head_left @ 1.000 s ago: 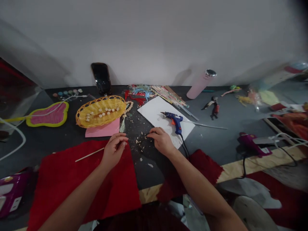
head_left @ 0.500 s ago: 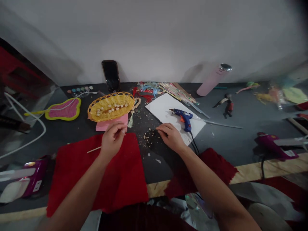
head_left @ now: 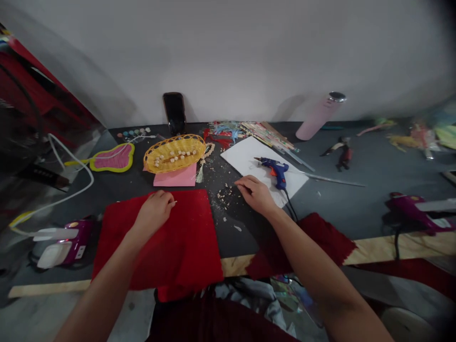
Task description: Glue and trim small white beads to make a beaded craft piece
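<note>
My left hand [head_left: 154, 213] rests closed on a red felt sheet [head_left: 185, 242], pinching a thin wooden stick whose pale tip [head_left: 174, 203] pokes out past the fingers. My right hand [head_left: 254, 192] lies on the dark table with its fingers pressed together. The fingertips touch the edge of a scatter of small pale beads [head_left: 224, 194], and I cannot see whether they hold one. Behind the felt stands a yellow woven basket [head_left: 158, 164] holding several beads, on a pink paper [head_left: 176, 179].
A blue glue gun [head_left: 276, 168] lies on white paper [head_left: 242, 156] just beyond my right hand, its cord running toward me. Also here: a phone [head_left: 175, 113] against the wall, a pink bottle [head_left: 318, 116], pliers [head_left: 342, 154], purple devices [head_left: 67, 240] [head_left: 409, 209], and more red felt [head_left: 313, 242].
My left hand has come down from near the basket onto the red felt, and most of the stick is now hidden under it. The right hand stays by the beads. My view has swung left.
</note>
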`<state>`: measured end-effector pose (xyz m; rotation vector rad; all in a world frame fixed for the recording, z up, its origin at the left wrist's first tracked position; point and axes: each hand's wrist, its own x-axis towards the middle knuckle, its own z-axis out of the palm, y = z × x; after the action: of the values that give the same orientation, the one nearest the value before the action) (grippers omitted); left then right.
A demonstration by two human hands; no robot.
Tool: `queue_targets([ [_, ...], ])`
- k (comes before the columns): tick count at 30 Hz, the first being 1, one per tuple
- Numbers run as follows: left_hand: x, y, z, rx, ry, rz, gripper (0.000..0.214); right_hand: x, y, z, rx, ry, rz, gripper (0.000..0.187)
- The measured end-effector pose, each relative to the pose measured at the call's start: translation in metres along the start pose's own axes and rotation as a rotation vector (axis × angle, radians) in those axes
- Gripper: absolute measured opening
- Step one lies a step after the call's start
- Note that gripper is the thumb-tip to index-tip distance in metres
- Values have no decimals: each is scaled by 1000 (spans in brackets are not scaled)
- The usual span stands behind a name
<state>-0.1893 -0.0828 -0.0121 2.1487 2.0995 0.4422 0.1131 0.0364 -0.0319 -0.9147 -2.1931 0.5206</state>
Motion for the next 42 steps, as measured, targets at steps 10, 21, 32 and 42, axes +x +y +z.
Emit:
queue_targets([
  [10, 21, 75, 25, -629, 7, 10, 21, -3, -8, 3, 8, -35, -51, 21],
  [21, 28, 100, 41, -693, 34, 16, 18, -4, -32, 17, 151, -147, -140, 14],
  [32, 26, 101, 47, -730, 75, 39, 12, -9, -19, 20, 143, -208, -199, 14],
  [42, 37, 83, 34, -1563, 152, -477, 23, -3, 1, 9, 20, -46, 12, 18],
])
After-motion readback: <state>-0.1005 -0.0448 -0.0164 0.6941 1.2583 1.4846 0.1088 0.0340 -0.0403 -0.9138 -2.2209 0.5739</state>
